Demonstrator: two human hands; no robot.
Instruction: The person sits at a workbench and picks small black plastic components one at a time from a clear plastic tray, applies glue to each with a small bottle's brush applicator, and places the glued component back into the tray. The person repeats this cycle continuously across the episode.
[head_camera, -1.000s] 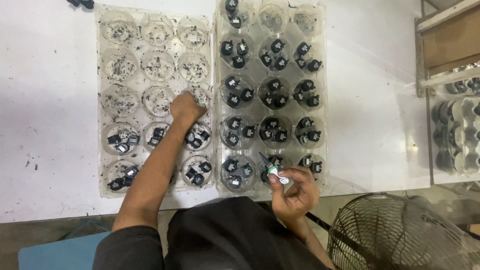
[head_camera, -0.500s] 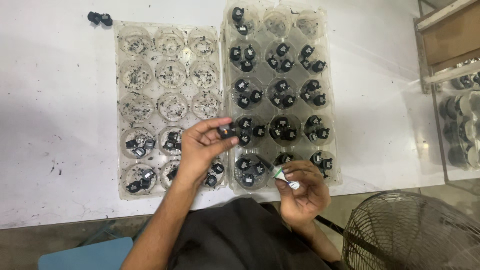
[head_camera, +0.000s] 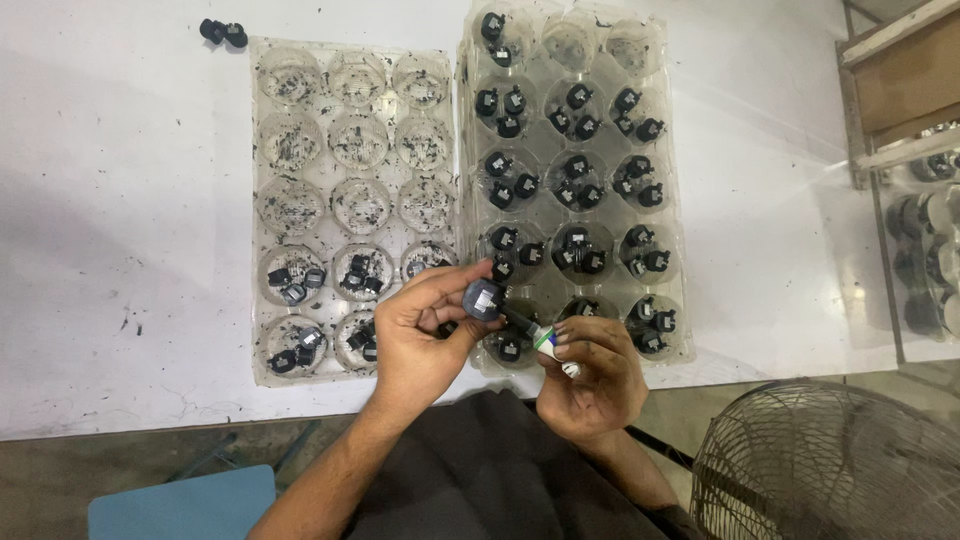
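My left hand holds a small round black part with a pale face between thumb and fingers, just above the near edge of the table. My right hand grips a thin pen-like tool with a green and white band, its dark tip touching the black part. Both hands hover over the near ends of two clear plastic cup trays. The left tray is mostly bare cups, with black parts only in its near rows. The right tray holds several black parts in nearly every cup.
The trays lie on a white table. Two loose black parts sit at the far left. A wooden shelf frame with more trays stands at the right. A wire fan guard and a blue stool are below the table edge.
My left hand drew back from the left tray with a black part and brought it to my right hand. The tool tip now touches the part.
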